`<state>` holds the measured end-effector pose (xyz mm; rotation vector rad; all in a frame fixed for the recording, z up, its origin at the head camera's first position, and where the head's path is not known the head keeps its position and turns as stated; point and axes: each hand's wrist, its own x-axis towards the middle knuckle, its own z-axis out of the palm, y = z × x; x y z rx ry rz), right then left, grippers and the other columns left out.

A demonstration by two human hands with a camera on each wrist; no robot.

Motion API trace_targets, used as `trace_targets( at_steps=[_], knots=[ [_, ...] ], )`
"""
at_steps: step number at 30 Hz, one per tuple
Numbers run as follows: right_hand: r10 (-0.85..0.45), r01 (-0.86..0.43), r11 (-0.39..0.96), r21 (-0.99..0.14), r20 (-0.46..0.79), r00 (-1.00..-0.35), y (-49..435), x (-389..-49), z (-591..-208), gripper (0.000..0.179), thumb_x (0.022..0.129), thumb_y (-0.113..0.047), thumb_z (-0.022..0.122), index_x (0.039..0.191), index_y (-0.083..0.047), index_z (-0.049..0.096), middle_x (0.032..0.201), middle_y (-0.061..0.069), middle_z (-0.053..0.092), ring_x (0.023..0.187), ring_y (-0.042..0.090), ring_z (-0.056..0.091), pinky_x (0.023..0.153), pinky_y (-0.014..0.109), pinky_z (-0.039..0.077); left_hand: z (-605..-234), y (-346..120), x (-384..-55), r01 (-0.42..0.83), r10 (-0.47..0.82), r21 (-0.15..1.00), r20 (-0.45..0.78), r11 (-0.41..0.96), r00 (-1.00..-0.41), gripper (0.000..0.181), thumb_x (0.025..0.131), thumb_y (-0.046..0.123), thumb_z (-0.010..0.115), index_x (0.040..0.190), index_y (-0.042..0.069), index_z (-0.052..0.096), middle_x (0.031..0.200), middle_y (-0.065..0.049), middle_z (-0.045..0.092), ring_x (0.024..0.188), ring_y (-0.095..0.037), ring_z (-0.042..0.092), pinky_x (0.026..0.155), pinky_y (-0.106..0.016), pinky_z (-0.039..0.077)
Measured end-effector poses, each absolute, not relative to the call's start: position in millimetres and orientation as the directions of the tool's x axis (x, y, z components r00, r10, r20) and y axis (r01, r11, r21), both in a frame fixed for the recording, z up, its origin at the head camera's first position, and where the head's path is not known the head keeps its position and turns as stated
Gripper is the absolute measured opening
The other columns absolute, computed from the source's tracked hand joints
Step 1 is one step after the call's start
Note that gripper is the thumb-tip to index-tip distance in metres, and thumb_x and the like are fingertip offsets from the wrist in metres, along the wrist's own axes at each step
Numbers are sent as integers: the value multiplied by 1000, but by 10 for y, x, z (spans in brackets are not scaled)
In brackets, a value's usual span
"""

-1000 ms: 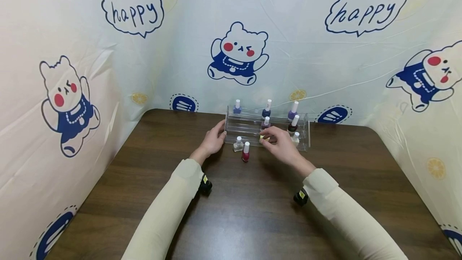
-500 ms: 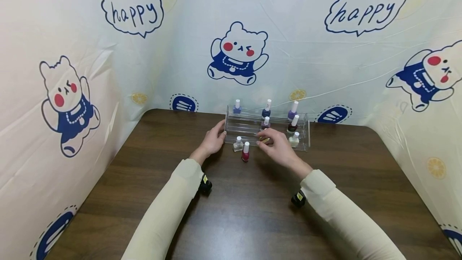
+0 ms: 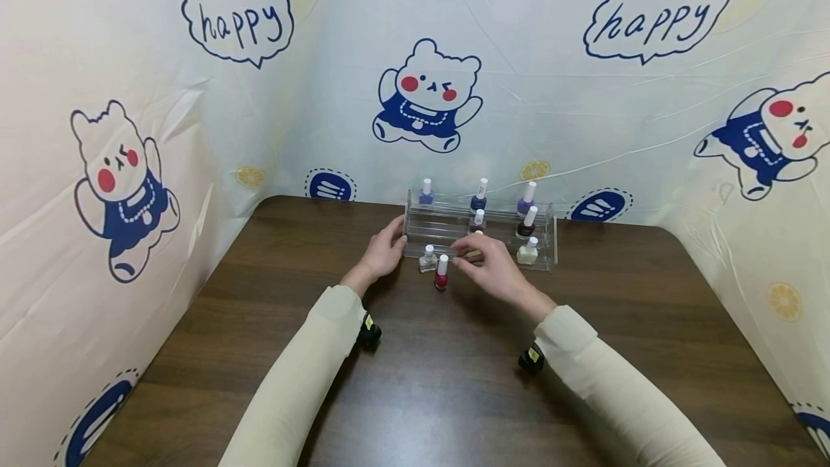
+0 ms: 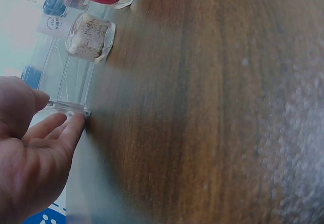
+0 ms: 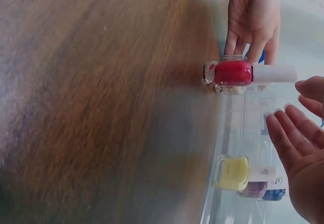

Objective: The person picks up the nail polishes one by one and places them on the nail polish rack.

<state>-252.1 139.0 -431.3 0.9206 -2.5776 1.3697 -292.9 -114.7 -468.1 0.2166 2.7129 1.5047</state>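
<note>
A clear acrylic tiered rack (image 3: pixel 434 225) stands at the back of the table. My left hand (image 3: pixel 381 254) holds its left end, thumb and fingertips at the end panel (image 4: pixel 71 106). My right hand (image 3: pixel 491 265) is empty, its fingers spread apart. Its fingertips are close to the white cap of a red nail polish bottle (image 3: pixel 442 276), upright on the table before the rack. Beside that stands a clear glittery nail polish bottle (image 4: pixel 91 38). Behind my right hand, a yellow nail polish bottle (image 5: pixel 234 173) stands on the lowest tier, mostly hidden in the head view.
On the rack's lowest tier, at right, is a pale bottle (image 3: pixel 528 254). A dark bottle (image 3: pixel 527 224) and a mauve bottle (image 3: pixel 478 222) fill the middle tier. Blue, navy and purple (image 3: pixel 526 200) bottles line the top. A printed cloth (image 3: pixel 324 92) hangs behind.
My right hand has let go of the yellow nail polish bottle on the lowest tier and moved left toward the red bottle. The left hand stays on the rack.
</note>
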Motion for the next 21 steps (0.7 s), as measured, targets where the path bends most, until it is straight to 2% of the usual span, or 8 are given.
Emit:
trace_targets(
  at_steps=[4,11,21],
  knots=[
    [-482,-558,404,-725,350,-803,1368,-2510,-4311,22,94,-3,72,115,5,71,112,19,71,99,29,71,84,43,62,-4683,-1146,-2934,100,134,848,35,520,-990,56,109,9,44,163,14,28,157,-17,46,136,-33,53,113,-41,45],
    [-485,-564,413,-715,351,-801,1330,-2500,-4319,21,93,-2,73,114,1,72,110,12,71,97,24,71,83,35,62,-4679,-1149,-2932,96,135,849,29,519,-990,56,109,9,44,163,14,27,157,-17,45,137,-33,53,113,-41,44],
    [-494,-542,404,-737,322,-807,1261,-2479,-4345,22,92,-2,75,114,2,71,109,12,71,96,31,72,83,37,62,-4675,-1152,-2930,96,131,852,32,515,-991,56,109,10,44,163,15,28,157,-17,45,137,-32,53,113,-41,44]
  ],
)
